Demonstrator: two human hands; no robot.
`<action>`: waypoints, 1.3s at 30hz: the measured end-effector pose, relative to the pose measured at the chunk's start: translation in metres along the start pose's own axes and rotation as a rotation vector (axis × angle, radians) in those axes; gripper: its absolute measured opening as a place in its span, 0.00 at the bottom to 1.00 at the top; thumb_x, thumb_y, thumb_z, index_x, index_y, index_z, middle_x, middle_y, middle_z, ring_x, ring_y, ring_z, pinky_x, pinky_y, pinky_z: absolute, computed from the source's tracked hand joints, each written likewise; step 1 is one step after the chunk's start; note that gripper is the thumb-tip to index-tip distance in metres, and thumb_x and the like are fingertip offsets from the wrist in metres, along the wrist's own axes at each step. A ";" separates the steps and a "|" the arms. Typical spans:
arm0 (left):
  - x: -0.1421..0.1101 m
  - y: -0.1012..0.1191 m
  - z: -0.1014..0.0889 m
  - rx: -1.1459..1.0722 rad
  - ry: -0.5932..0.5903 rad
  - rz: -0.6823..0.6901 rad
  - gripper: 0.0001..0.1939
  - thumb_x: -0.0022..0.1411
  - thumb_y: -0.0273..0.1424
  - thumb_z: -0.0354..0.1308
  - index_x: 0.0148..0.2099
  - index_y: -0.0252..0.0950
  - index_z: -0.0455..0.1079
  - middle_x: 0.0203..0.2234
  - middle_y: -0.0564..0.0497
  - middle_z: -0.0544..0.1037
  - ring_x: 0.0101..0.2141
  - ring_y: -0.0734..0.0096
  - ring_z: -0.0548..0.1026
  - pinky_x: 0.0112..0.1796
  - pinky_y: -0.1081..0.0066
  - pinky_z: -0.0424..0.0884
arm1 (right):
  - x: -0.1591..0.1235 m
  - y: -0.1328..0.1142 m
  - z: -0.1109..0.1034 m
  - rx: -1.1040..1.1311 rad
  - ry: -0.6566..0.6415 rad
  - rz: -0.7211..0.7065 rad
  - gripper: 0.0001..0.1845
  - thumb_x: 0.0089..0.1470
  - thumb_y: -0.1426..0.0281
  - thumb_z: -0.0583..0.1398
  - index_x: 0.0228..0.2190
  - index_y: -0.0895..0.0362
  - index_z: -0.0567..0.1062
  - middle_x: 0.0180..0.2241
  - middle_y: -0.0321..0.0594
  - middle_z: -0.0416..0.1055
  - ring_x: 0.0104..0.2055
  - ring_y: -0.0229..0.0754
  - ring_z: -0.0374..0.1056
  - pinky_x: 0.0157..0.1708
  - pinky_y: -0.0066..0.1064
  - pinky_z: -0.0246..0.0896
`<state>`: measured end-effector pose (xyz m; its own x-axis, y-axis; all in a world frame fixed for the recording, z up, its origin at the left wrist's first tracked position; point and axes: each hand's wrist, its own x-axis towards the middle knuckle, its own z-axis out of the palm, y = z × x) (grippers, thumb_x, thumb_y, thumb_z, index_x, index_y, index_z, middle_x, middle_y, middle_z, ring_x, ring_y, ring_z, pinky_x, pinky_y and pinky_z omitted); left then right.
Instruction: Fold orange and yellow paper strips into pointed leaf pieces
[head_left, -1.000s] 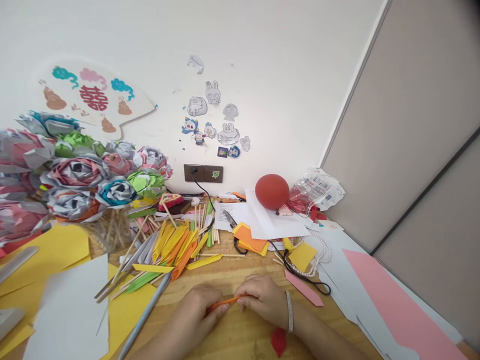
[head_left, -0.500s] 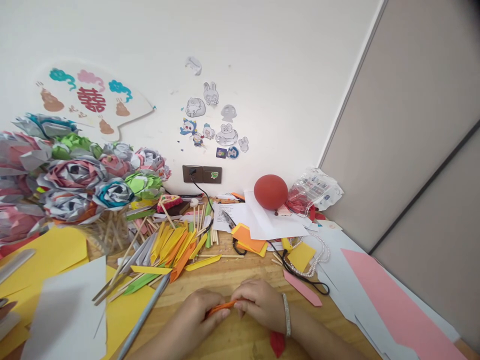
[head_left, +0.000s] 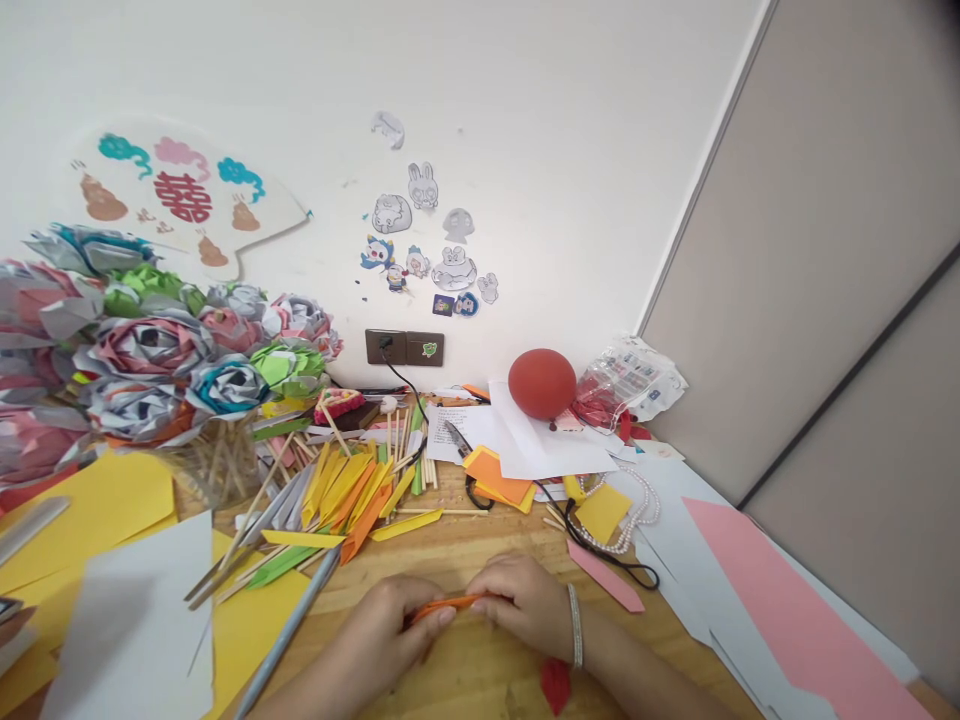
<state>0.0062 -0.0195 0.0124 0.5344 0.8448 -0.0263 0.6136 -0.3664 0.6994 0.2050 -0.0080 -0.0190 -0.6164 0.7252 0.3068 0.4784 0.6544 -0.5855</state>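
A white wall [head_left: 570,170] rises at twelve o'clock behind a wooden tabletop [head_left: 457,540]. Towards six o'clock, the forearms [head_left: 645,655] angle inward; the left hand [head_left: 397,620] and the right hand [head_left: 529,600] face each other, curled, each pinching one end of an orange paper strip [head_left: 448,604].

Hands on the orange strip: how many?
2: left hand at the left end of the orange strip, right hand at its right end. None look hidden.
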 end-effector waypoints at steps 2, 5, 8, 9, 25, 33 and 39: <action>0.000 0.001 0.000 -0.013 -0.003 0.018 0.21 0.60 0.40 0.41 0.18 0.38 0.56 0.15 0.56 0.64 0.21 0.73 0.64 0.26 0.75 0.58 | 0.000 0.000 -0.001 0.025 -0.011 0.004 0.11 0.59 0.67 0.54 0.31 0.55 0.75 0.23 0.34 0.74 0.31 0.38 0.69 0.37 0.27 0.59; -0.001 0.001 -0.001 -0.001 0.017 0.008 0.22 0.60 0.41 0.41 0.17 0.38 0.55 0.15 0.56 0.63 0.20 0.73 0.64 0.26 0.75 0.58 | 0.000 0.002 -0.002 0.053 0.046 0.070 0.11 0.58 0.64 0.56 0.29 0.56 0.75 0.21 0.33 0.74 0.27 0.38 0.68 0.33 0.26 0.59; -0.001 0.002 -0.002 0.000 0.026 -0.025 0.22 0.60 0.42 0.41 0.17 0.38 0.54 0.15 0.56 0.63 0.20 0.72 0.63 0.25 0.74 0.57 | -0.001 0.005 -0.003 0.077 0.095 0.159 0.12 0.56 0.62 0.58 0.26 0.56 0.74 0.18 0.32 0.72 0.22 0.36 0.65 0.26 0.25 0.58; 0.000 0.002 -0.002 -0.002 0.029 -0.032 0.22 0.60 0.42 0.41 0.17 0.38 0.54 0.15 0.56 0.63 0.20 0.72 0.63 0.25 0.74 0.57 | -0.002 0.005 -0.003 0.091 0.090 0.166 0.13 0.56 0.62 0.58 0.25 0.56 0.73 0.18 0.32 0.72 0.22 0.36 0.65 0.26 0.25 0.57; -0.004 0.005 -0.003 0.005 0.040 0.032 0.24 0.64 0.42 0.37 0.18 0.39 0.54 0.15 0.55 0.66 0.22 0.71 0.67 0.30 0.75 0.62 | -0.002 -0.003 -0.012 0.299 0.011 0.139 0.23 0.57 0.52 0.52 0.26 0.57 0.72 0.13 0.30 0.66 0.15 0.34 0.60 0.22 0.24 0.59; -0.006 -0.002 -0.011 -0.035 -0.044 0.110 0.19 0.64 0.37 0.41 0.31 0.40 0.72 0.29 0.54 0.78 0.32 0.69 0.74 0.37 0.75 0.66 | -0.002 0.001 -0.018 0.248 0.024 0.184 0.23 0.57 0.52 0.53 0.26 0.57 0.74 0.13 0.31 0.66 0.17 0.35 0.60 0.21 0.24 0.56; -0.006 -0.022 -0.024 0.218 0.307 0.079 0.21 0.58 0.29 0.45 0.52 0.41 0.68 0.33 0.49 0.79 0.35 0.62 0.74 0.39 0.68 0.67 | -0.001 0.017 -0.028 -0.188 0.267 0.046 0.11 0.58 0.65 0.55 0.38 0.57 0.74 0.38 0.42 0.74 0.41 0.45 0.67 0.44 0.36 0.59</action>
<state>-0.0241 -0.0071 0.0143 0.4066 0.8760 0.2595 0.7043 -0.4814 0.5218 0.2308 0.0084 -0.0077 -0.4178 0.7690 0.4838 0.6245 0.6298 -0.4618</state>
